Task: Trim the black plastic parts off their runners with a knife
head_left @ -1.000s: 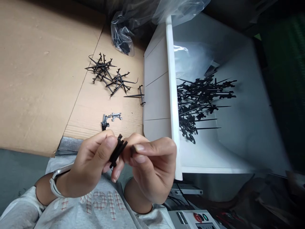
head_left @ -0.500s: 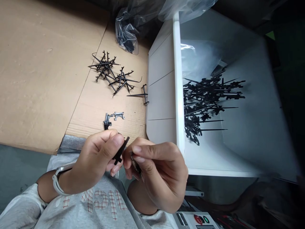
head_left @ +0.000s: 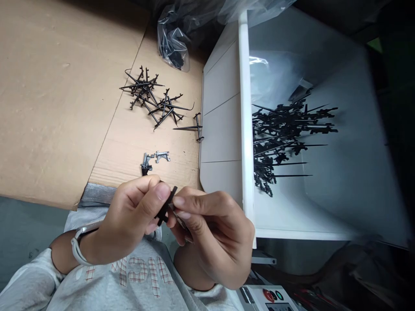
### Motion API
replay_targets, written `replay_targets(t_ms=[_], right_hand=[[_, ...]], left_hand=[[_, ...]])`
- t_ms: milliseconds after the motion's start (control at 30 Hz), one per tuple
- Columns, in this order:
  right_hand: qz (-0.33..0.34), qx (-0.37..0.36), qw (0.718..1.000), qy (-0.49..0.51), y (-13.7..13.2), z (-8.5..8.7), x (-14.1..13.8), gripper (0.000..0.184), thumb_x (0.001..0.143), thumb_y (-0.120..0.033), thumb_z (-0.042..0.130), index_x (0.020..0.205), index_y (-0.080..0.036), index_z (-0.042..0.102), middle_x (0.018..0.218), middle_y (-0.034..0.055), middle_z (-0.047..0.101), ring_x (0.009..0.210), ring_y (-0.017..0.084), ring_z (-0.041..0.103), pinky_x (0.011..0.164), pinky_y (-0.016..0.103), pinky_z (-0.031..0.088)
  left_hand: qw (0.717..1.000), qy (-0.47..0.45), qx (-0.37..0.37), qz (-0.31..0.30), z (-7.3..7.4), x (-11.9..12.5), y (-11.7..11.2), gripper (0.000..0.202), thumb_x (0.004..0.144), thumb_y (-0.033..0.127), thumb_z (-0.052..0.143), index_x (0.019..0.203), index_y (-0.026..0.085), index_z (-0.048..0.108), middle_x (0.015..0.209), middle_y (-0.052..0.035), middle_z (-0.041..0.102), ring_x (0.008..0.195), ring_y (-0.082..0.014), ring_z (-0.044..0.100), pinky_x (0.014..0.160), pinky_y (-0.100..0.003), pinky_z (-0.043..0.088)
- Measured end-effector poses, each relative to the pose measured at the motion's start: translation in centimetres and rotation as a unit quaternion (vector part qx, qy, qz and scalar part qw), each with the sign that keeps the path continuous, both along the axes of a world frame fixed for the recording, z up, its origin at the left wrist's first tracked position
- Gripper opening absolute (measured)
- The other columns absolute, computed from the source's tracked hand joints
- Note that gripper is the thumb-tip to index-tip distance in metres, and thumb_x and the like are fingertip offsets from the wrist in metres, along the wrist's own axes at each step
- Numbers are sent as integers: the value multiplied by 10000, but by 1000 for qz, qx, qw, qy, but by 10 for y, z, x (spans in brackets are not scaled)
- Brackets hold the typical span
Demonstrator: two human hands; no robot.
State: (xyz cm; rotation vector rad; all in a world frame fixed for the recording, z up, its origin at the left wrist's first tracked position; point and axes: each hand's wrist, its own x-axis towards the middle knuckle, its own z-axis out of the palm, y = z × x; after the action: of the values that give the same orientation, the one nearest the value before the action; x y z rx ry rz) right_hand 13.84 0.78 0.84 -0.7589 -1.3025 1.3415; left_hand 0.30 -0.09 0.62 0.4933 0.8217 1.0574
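My left hand [head_left: 131, 218] pinches a small flat black plastic part [head_left: 166, 206] between thumb and fingers, held over my lap. My right hand [head_left: 212, 235] meets it from the right, fingertips touching the same part and closed on a thin piece beneath it that I cannot make out. Just beyond my hands, two small grey metal pieces [head_left: 155, 158] lie on the cardboard sheet [head_left: 58, 95]. Farther back sits a loose pile of black plastic sprues [head_left: 155, 101].
A white bin [head_left: 245, 129] at the right holds several black spiked parts [head_left: 285, 138]. A clear plastic bag [head_left: 175, 41] with black parts lies at the back. A control box with red and green buttons [head_left: 270, 296] is at the bottom right.
My right hand has dropped slightly and closed in on the black part; the part has tilted in my left fingers. The view has shifted a little to the left.
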Motion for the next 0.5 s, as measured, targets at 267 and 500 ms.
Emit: replay_targets(t_ms=[267,500], right_hand=[[-9,10,1000,-19,-5,-6,4,277,987,-60,636,1142,-234,787,731,7,681,524,101,571,423,212,485],[-7,6,1000,-10,-9,-11,5,310,980,-53,637,1176,-248,777,747,5,685,579,123,643,522,263,569]], left_hand=[[1000,-18,-1,9,-3,-2,-2,555,939,630,737,665,216,487,489,86,358,422,-69,313,411,-198,315],[999,-34,-11,1,-1,-3,-4,566,929,636,750,670,207,487,530,43,540,429,-64,394,421,-181,377]])
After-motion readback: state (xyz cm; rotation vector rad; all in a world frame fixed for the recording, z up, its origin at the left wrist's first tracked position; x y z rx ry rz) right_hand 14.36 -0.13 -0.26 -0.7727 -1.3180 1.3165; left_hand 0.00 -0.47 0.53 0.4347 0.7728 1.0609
